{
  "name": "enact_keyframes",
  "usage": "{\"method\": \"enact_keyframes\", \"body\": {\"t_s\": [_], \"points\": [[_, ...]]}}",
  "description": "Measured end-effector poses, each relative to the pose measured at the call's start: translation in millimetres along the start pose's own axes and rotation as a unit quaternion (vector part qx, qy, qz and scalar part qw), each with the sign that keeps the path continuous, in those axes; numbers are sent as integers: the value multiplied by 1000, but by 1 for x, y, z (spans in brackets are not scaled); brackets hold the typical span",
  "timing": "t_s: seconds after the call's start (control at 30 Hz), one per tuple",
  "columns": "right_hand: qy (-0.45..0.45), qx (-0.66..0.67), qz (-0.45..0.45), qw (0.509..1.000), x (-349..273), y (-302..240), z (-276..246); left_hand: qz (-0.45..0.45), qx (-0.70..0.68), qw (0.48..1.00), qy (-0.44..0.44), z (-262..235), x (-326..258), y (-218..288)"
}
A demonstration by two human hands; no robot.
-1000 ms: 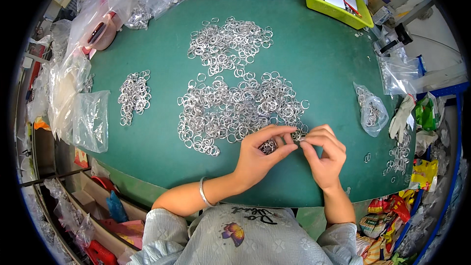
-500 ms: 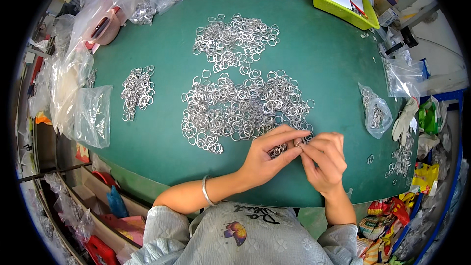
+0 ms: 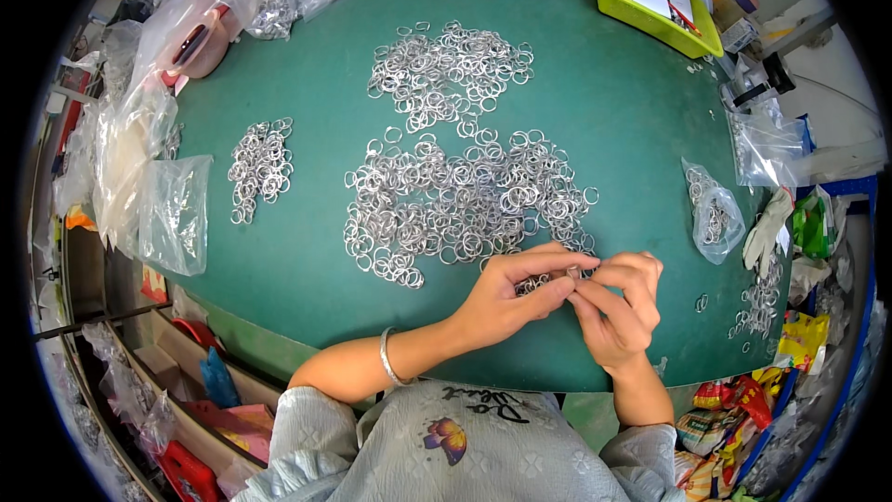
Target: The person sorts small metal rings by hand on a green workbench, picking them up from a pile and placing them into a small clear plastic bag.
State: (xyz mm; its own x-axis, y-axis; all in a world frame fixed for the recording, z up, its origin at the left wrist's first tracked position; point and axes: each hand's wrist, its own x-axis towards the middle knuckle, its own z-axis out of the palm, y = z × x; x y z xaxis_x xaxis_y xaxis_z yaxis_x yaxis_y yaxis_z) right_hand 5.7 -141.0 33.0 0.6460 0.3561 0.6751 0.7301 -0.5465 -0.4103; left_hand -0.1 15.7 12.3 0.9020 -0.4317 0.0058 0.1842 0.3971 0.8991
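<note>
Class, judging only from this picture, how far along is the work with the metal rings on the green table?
Possibly done: a small separate heap of rings lies to the left. In hand: the left hand and right hand pinch a few rings between their fingertips. Left: the large central pile and the upper pile still lie loose, so most remains.

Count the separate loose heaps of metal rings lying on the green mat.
3: a small heap at the left, one at the top centre, and the big heap just beyond the left hand and right hand. More rings sit in bags.
</note>
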Motion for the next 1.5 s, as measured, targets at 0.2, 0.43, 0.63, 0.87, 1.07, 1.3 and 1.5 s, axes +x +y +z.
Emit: {"method": "enact_keyframes", "body": {"t_s": [0.2,0.43,0.63,0.87,1.07,1.3,1.5], "points": [[1,13,8,1000,-1,0,1,-13,-21,1000,-5,0,0,0],[6,25,9,1000,0,-2,3,-1,-27,1000,-11,-2,0,0],[17,-28,-9,999,0,5,-7,0,-43,999,7,1,0,-3],[181,-364,104,908,-13,72,-83,-45,-84,995,38,-1,3,-10],[54,-295,272,914,-23,85,-85,-87,-75,991,62,0,1,-9],[-160,-92,138,973,18,61,-9,-145,-33,988,35,2,0,-9],[-179,-153,78,969,6,85,16,-146,-36,987,49,1,2,-11]]}}
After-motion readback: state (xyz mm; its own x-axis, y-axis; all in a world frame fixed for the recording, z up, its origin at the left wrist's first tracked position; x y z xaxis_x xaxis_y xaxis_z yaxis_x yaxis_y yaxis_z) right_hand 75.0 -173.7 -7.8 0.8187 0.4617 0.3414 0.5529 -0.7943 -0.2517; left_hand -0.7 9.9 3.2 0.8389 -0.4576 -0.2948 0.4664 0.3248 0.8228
